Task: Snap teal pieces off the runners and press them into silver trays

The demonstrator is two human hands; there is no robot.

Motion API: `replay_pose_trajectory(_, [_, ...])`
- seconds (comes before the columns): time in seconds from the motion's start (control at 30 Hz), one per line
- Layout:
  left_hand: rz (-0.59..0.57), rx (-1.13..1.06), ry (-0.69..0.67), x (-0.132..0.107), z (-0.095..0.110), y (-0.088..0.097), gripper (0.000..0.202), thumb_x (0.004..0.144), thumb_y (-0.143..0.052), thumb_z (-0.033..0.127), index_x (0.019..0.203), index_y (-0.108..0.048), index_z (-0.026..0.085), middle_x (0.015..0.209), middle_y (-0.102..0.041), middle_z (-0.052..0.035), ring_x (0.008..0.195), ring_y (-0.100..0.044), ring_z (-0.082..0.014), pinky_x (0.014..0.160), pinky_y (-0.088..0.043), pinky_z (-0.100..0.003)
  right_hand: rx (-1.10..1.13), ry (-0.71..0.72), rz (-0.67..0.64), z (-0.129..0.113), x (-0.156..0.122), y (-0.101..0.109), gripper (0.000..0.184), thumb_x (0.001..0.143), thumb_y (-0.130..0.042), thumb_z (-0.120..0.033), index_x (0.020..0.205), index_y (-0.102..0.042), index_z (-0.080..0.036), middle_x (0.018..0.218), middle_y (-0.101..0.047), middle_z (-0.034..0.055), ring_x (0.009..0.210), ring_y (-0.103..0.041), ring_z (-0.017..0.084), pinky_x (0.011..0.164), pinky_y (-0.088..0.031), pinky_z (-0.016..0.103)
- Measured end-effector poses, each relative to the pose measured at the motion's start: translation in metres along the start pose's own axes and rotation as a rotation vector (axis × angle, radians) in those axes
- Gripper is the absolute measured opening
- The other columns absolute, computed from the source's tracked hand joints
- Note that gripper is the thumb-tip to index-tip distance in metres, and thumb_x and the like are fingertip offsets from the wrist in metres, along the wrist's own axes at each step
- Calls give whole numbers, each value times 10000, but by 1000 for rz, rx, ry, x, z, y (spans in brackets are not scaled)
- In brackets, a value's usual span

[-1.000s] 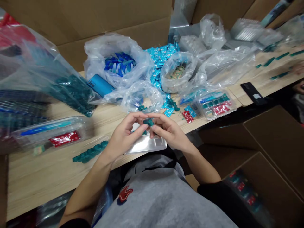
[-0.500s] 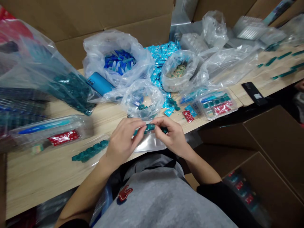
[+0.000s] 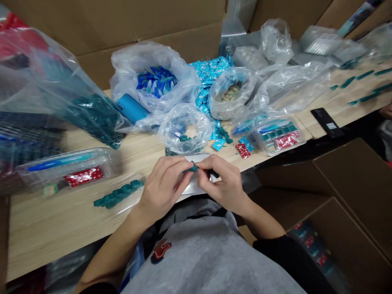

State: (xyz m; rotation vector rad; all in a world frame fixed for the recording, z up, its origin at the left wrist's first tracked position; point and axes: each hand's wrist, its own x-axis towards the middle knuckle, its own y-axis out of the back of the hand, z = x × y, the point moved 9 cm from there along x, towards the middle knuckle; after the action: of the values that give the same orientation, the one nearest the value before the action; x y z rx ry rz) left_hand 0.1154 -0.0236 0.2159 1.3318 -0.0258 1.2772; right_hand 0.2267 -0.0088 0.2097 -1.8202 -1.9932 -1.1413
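Note:
My left hand [image 3: 162, 188] and my right hand [image 3: 225, 185] meet at the near edge of the wooden table [image 3: 49, 228]. Both pinch a small teal piece [image 3: 193, 167] between their fingertips. Under the hands lies a clear plastic tray [image 3: 192, 185], mostly hidden. A row of joined teal pieces [image 3: 118, 195] lies on the table left of my left hand. A small clear bag [image 3: 185, 128] with a few teal pieces stands just beyond the hands.
Filled clear packs lie at the left [image 3: 65, 169] and right [image 3: 277, 136]. Plastic bags hold blue pieces [image 3: 156, 79], teal pieces [image 3: 92, 116] and mixed bits [image 3: 228, 94]. A blue phone [image 3: 131, 108] and a black phone [image 3: 326, 121] lie on the table. Cardboard boxes [image 3: 352, 228] stand at the right.
The hands moved slightly toward the table edge and drew closer together. The teal strip stretched between the fingertips half a second ago now shows as a small piece pinched between them.

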Motion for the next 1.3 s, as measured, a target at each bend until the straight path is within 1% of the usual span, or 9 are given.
replay_pose_trajectory(0.27, [99,-386,170,-9,-11,8,317,885,-594,113,1160,-529,255,1024,-593,-31,952,-611,-160,825,-563,-311,-273,345,84,-36,-8,5,97,923,-541,-153,964,-596,-222,722,-703,25,601,-614,125,503,-478,247])
replay_pose_trajectory(0.57, [156,-399,191,-9,-6,16,318,855,-545,20,1064,-547,259,1008,-647,-13,896,-656,-137,774,-595,-291,-254,480,36,-50,-12,4,156,887,-574,-114,991,-610,-224,732,-696,28,598,-582,143,476,-449,280])
replay_pose_trajectory(0.7, [137,-367,162,-9,-4,19,297,849,-583,22,1036,-558,251,1012,-649,-7,917,-650,-131,795,-585,-283,-56,278,24,-35,-8,6,147,907,-569,-133,1032,-596,-203,830,-714,45,693,-638,134,589,-533,255])
replay_pose_trajectory(0.83, [91,-263,125,-6,-5,16,214,881,-561,56,947,-539,259,976,-656,6,899,-641,-144,769,-565,-318,405,-171,-163,7,-3,-7,199,932,-600,-317,1081,-627,-190,891,-694,21,668,-625,85,589,-526,209])
replay_pose_trajectory(0.93, [62,-107,78,-3,-8,8,175,887,-575,93,897,-534,263,961,-648,6,897,-617,-162,790,-528,-348,546,-383,-302,31,-4,-21,271,891,-650,-335,1111,-666,-178,855,-679,3,647,-595,69,567,-495,190])
replay_pose_trajectory(1.03, [34,-75,96,-5,-22,-3,145,911,-561,141,985,-548,266,967,-641,-6,886,-613,-171,772,-503,-343,450,-396,-354,48,-1,-24,230,873,-659,-286,1073,-704,-181,885,-703,8,668,-590,74,621,-491,207])
replay_pose_trajectory(1.13, [-108,-94,139,-14,-38,-20,195,942,-541,192,1126,-543,258,1012,-673,-18,946,-612,-191,821,-488,-357,221,-275,-389,59,1,-26,208,889,-617,-234,1069,-712,-193,935,-726,24,715,-608,97,694,-495,246])
replay_pose_trajectory(1.2, [-165,-88,192,-23,-51,-24,207,950,-540,209,1152,-550,250,1062,-682,-30,997,-607,-200,867,-477,-370,71,-180,-490,62,-2,-35,233,916,-580,-215,1115,-702,-203,963,-724,40,786,-631,124,747,-495,275])
replay_pose_trajectory(1.3, [-144,-76,263,-36,-66,-16,163,956,-519,195,1099,-581,243,1067,-688,-33,1016,-616,-200,893,-473,-377,-58,-87,-675,62,-9,-48,250,950,-544,-194,1151,-690,-223,1010,-715,53,906,-650,155,802,-487,294])
